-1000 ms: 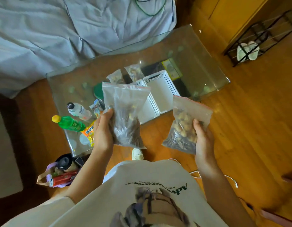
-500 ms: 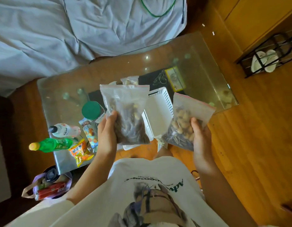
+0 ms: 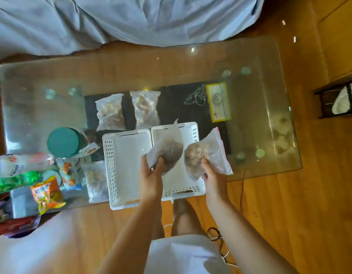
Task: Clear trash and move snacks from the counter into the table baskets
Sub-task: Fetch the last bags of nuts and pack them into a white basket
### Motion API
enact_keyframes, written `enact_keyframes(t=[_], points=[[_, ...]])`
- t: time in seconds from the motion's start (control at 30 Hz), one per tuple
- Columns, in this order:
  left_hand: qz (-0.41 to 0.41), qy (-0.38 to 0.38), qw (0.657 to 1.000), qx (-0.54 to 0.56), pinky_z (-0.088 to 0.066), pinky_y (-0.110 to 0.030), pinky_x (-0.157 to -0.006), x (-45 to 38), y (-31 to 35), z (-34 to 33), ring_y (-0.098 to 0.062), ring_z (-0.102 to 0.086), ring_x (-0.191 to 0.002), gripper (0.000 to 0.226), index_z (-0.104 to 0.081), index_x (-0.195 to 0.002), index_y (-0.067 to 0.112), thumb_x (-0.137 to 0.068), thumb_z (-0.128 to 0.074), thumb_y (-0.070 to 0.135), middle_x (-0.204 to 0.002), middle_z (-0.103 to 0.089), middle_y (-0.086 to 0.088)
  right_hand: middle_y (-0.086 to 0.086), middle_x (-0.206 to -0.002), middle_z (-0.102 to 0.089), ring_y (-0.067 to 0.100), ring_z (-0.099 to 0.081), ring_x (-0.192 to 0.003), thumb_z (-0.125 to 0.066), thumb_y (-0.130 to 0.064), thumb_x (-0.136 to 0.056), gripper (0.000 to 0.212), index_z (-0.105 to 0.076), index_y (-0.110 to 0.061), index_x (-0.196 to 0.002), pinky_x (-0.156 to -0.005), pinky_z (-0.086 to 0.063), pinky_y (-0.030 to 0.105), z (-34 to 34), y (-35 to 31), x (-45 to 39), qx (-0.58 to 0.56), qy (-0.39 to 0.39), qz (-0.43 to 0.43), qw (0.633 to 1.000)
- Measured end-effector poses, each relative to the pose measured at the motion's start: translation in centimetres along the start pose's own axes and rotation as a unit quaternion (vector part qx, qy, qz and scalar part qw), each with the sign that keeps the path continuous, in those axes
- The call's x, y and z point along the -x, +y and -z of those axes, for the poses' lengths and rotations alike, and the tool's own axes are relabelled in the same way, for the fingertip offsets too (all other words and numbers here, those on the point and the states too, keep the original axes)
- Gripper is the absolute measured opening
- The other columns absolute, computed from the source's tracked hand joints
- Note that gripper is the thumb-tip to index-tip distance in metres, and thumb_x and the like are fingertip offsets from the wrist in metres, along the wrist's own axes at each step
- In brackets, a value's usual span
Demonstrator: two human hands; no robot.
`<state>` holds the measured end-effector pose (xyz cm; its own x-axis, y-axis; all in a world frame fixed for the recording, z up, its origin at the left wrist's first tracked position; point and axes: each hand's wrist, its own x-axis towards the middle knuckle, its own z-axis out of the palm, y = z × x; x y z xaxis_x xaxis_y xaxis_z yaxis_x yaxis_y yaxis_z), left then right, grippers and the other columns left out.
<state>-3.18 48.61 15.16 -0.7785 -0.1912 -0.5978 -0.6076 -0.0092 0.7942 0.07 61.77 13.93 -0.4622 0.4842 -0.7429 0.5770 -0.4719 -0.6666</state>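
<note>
Snack bags are held one per hand above the right white basket point(image 3: 195, 133), which sits side by side and touching the left white basket point(image 3: 112, 165) at the near edge of the glass table point(image 3: 131, 72). Left hand point(image 3: 152, 175) grips a clear zip bag of dark snacks point(image 3: 167, 149) from below, fingers curled round its lower end. Right hand point(image 3: 212, 175) pinches a clear zip bag of light-coloured nuts point(image 3: 202, 155) at its lower edge; this bag lies at 3 o'clock of the first, just beside it, overhanging the basket's right wall.

At 12 o'clock of the left basket, two further clear snack bags point(image 3: 111, 113) point(image 3: 145, 109) lie flat on a dark mat point(image 3: 175, 107). At 9 o'clock of the baskets stand a teal-lidded container point(image 3: 62, 142), an orange snack packet point(image 3: 46, 192), a green bottle point(image 3: 11, 183) and a white bottle point(image 3: 19, 164), both bottles lying on their sides. One more clear bag point(image 3: 96, 178) lies touching the left basket's outer wall. A yellow-bordered card point(image 3: 218, 101) rests at 1 o'clock.
</note>
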Motion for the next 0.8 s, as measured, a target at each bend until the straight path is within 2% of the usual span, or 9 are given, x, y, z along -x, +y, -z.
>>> enact_keyframes(t=[0.03,0.1,0.17,0.23,0.3,0.47,0.53,0.63,0.8], points=[[0.005,-0.003,1.000,0.003,-0.040,0.001,-0.060,-0.8,-1.1,-0.6,0.019,-0.056,-0.067,0.015,-0.054,-0.100,0.019,-0.094,-0.049,0.006,-0.077,-0.063,0.022,-0.015,-0.077,-0.068,0.003,-0.064,-0.078,-0.064,-0.022,-0.085,0.009,-0.066,-0.029,-0.079,-0.066,-0.047,0.018,-0.5,0.9,-0.9,0.002,0.009,-0.011,1.000],[0.026,0.002,1.000,0.008,-0.040,0.002,-0.062,-2.5,-3.4,-1.6,0.019,-0.057,-0.072,0.023,-0.052,-0.096,0.029,-0.095,-0.048,0.007,-0.083,-0.061,0.022,-0.010,-0.088,-0.068,0.009,-0.063,-0.086,-0.064,-0.030,-0.085,0.008,-0.065,-0.027,-0.092,-0.070,-0.048,0.023,-1.5,2.9,-3.0,0.003,0.028,-0.038,0.999],[0.057,0.005,0.998,-0.002,-0.041,0.000,-0.069,-3.8,-5.6,-2.2,0.007,-0.060,-0.087,0.023,-0.051,-0.098,0.029,-0.094,-0.048,0.006,-0.093,-0.059,0.014,0.001,-0.104,-0.066,0.019,-0.063,-0.096,-0.063,-0.035,-0.085,0.028,-0.058,-0.022,-0.109,-0.076,-0.053,0.031,-2.0,4.8,-4.6,0.021,0.049,-0.061,0.997],[0.096,0.006,0.994,-0.045,-0.039,-0.012,-0.086,-4.2,-7.4,-2.6,-0.017,-0.055,-0.111,0.027,-0.049,-0.112,0.017,-0.090,-0.054,0.002,-0.108,-0.056,0.001,0.003,-0.111,-0.061,0.022,-0.060,-0.102,-0.062,-0.030,-0.086,0.025,-0.053,-0.024,-0.109,-0.077,-0.052,0.031,-1.9,6.1,-5.7,0.086,0.071,-0.042,0.993],[0.111,0.017,0.987,-0.113,-0.034,-0.023,-0.092,-4.2,-8.2,-2.6,-0.018,-0.046,-0.118,0.049,-0.042,-0.125,0.016,-0.083,-0.063,0.002,-0.119,-0.046,0.007,0.001,-0.114,-0.060,0.021,-0.058,-0.106,-0.063,-0.021,-0.085,0.025,-0.055,-0.023,-0.109,-0.077,-0.051,0.027,-1.7,6.9,-6.2,0.143,0.081,0.002,0.986],[0.005,-0.038,0.960,-0.276,-0.031,-0.020,-0.098,-4.6,-6.1,-2.7,-0.016,-0.040,-0.124,0.082,-0.035,-0.136,0.017,-0.066,-0.077,0.008,-0.138,-0.040,-0.002,-0.006,-0.108,-0.056,0.014,-0.055,-0.099,-0.068,-0.027,-0.082,0.035,-0.053,-0.019,-0.113,-0.079,-0.045,0.018,-1.9,6.3,-6.3,0.219,0.049,0.106,0.969],[-0.015,-0.060,0.944,-0.324,-0.030,-0.021,-0.100,-5.2,-5.4,-3.2,-0.019,-0.038,-0.127,0.080,-0.035,-0.137,0.016,-0.068,-0.078,0.015,-0.140,-0.038,-0.004,-0.004,-0.108,-0.058,0.012,-0.055,-0.096,-0.068,-0.036,-0.079,0.041,-0.054,-0.018,-0.114,-0.078,-0.046,0.016,-2.6,5.8,-6.2,0.249,0.017,0.133,0.959],[-0.016,-0.032,0.932,-0.360,-0.034,-0.022,-0.093,-6.4,-4.8,-3.8,-0.022,-0.040,-0.123,0.064,-0.042,-0.131,0.014,-0.074,-0.070,0.012,-0.134,-0.042,-0.005,-0.004,-0.107,-0.060,0.004,-0.057,-0.088,-0.075,-0.035,-0.073,0.044,-0.052,-0.021,-0.108,-0.070,-0.044,0.003,-3.7,5.5,-6.2,0.274,-0.028,0.149,0.950],[0.021,-0.006,0.921,-0.389,-0.045,-0.033,-0.083,-7.9,-4.8,-3.9,-0.024,-0.051,-0.106,0.041,-0.050,-0.115,0.013,-0.075,-0.062,0.012,-0.119,-0.051,-0.006,-0.014,-0.108,-0.048,0.003,-0.050,-0.083,-0.078,-0.046,-0.066,0.064,-0.046,-0.023,-0.116,-0.062,-0.035,0.007,-4.6,6.9,-6.0,0.373,-0.019,0.140,0.917]])
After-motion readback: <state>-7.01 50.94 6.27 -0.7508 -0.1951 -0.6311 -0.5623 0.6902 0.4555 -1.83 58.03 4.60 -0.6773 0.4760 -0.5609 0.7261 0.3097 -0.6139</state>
